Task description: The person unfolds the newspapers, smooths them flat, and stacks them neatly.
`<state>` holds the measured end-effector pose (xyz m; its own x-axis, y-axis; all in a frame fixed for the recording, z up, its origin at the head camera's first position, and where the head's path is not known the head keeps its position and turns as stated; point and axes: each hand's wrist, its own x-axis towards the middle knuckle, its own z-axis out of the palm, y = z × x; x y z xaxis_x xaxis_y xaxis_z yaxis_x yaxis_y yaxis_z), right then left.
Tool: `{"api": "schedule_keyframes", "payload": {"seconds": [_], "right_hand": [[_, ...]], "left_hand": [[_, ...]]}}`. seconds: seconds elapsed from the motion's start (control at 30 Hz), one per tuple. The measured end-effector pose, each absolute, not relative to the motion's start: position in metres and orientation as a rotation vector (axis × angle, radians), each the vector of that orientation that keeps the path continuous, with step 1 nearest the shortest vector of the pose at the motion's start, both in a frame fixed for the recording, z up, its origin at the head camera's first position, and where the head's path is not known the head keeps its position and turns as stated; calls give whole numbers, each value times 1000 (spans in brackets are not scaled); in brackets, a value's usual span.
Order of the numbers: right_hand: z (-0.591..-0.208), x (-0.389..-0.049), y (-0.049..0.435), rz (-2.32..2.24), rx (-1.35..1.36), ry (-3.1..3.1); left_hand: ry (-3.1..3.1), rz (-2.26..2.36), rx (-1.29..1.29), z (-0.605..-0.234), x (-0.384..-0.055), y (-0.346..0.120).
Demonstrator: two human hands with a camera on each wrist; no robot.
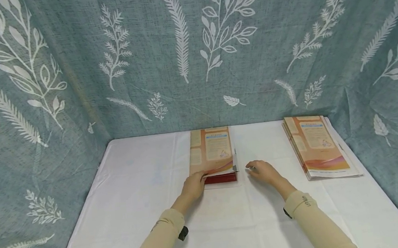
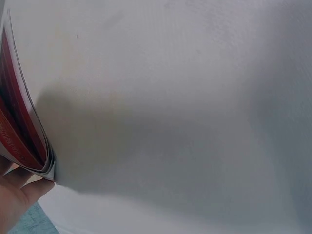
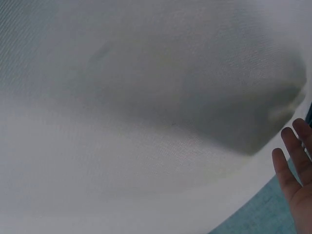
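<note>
A tan and orange printed magazine (image 1: 210,149) lies at the far middle of the white table, its near edge lifted a little. Under that edge shows a dark red book (image 1: 221,178); in the left wrist view, red layers (image 2: 19,117) sit inside the bent white page edges. My left hand (image 1: 193,184) grips the magazine's near left corner, fingers along the outer edge. To the right of the magazine, apart from it, my right hand (image 1: 262,170) hovers over the cloth with loosely bent fingers and nothing in it. The right wrist view shows its fingers spread (image 3: 295,156).
A stack of similar magazines (image 1: 319,143) lies at the table's far right. White cloth (image 1: 145,170) covers the table. A teal curtain with white leaf prints (image 1: 162,55) hangs behind and on both sides.
</note>
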<state>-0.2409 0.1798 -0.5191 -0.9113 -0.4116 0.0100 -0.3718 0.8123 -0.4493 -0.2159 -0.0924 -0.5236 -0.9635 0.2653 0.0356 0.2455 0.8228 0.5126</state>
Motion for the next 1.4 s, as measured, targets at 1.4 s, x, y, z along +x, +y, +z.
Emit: {"api": "schedule_keyframes", "payload": {"seconds": [1.4], "right_hand": [[-599,-289,163,-477,-993,2831]], "left_hand": [[3181,885,352,-504,-224,-99]]}}
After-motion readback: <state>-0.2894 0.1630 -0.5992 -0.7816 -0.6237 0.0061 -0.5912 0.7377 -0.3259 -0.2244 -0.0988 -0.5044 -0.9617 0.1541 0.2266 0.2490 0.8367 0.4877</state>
